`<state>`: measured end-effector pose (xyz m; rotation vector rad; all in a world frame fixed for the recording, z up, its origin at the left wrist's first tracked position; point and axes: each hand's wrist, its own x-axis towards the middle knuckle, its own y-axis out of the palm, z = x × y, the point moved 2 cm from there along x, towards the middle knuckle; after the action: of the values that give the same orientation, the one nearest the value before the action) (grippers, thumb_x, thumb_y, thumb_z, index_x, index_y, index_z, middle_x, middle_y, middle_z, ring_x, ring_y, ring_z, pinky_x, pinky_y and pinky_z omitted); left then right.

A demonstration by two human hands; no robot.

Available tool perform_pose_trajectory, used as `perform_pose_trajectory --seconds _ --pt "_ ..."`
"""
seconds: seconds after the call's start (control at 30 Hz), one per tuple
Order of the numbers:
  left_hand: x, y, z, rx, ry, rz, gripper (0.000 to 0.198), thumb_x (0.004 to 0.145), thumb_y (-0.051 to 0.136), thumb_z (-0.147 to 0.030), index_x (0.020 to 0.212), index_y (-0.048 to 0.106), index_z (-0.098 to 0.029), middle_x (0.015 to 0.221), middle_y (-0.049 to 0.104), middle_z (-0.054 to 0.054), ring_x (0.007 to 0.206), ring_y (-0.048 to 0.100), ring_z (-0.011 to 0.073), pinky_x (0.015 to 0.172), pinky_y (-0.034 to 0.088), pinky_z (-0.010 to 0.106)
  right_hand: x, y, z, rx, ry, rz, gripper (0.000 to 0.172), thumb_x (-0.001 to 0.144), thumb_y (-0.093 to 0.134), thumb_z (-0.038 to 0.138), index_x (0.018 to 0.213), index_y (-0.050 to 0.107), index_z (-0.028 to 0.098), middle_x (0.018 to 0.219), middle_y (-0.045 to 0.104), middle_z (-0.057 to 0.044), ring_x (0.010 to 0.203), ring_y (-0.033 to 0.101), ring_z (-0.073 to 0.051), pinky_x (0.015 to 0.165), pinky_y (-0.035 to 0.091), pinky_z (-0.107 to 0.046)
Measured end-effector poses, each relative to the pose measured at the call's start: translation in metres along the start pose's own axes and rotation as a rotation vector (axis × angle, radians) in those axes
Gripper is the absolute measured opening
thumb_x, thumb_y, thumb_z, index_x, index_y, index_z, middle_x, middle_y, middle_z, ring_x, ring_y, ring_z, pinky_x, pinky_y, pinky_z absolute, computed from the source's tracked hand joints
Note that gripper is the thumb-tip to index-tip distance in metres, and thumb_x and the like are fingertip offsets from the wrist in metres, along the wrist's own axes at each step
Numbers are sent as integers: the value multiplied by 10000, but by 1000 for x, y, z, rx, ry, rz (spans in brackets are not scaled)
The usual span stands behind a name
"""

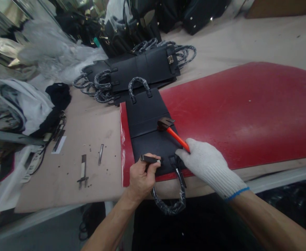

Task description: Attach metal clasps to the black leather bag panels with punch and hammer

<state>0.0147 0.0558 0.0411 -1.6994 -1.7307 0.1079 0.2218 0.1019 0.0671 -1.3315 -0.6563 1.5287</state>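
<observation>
My bare left hand (142,175) is closed around a short dark punch (149,159), held over the black leather panel (153,144) near its front end. In its white knit glove, my right hand (207,162) grips a hammer (177,137) by the orange handle. The hammer's rusty claw head sits above the middle of the panel. A plastic-wrapped handle (171,205) is joined to the panel's near end and hangs past the table edge. At the far end a second wrapped handle (139,82) arches up. What lies under my left fingers is hidden.
A red mat (246,115) lies beneath the panel and stretches right. Behind it are stacked black bag panels (144,66) with wrapped handles. To the left are a small metal rod (101,154) and a pronged tool (83,170). Clear plastic (56,48) heaps at the back left.
</observation>
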Motion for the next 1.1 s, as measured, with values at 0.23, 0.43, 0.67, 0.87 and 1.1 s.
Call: perform_pose_trajectory --seconds 0.23,0.43,0.67,0.87,1.1 --pt "-3 4 2 123 103 19 118 981 576 -242 1000 675 -180 930 793 54 818 772 169 726 621 245 -2 2 -1 16 -39 -60 327 907 502 523 891 620 218 765 665 -89 721 651 -253 578 298 -321" --pt "-1 6 0 100 112 47 100 970 572 -209 1013 659 -186 911 782 48 761 754 156 691 595 228 -7 0 -4 122 -112 -114 288 921 515 482 848 591 214 744 630 -76 728 616 -238 595 282 -313" --pt "0 8 -1 49 103 61 103 952 556 -159 1021 624 -196 906 762 55 824 755 182 741 596 261 -18 -13 -12 258 -274 -166 324 999 389 402 732 462 233 669 574 -5 619 546 -156 572 327 -277" --pt "2 11 3 52 86 89 117 936 560 -136 1018 587 -215 931 759 52 834 757 198 757 591 279 -84 -80 -2 451 -496 -356 394 1013 375 507 719 438 253 612 538 22 544 508 -153 549 345 -290" --pt "1 16 7 52 108 64 110 925 551 -143 999 580 -217 902 754 49 799 760 204 714 578 270 -114 -81 -8 95 -583 -388 316 970 401 456 757 523 257 598 624 -30 512 593 -213 504 318 -317"
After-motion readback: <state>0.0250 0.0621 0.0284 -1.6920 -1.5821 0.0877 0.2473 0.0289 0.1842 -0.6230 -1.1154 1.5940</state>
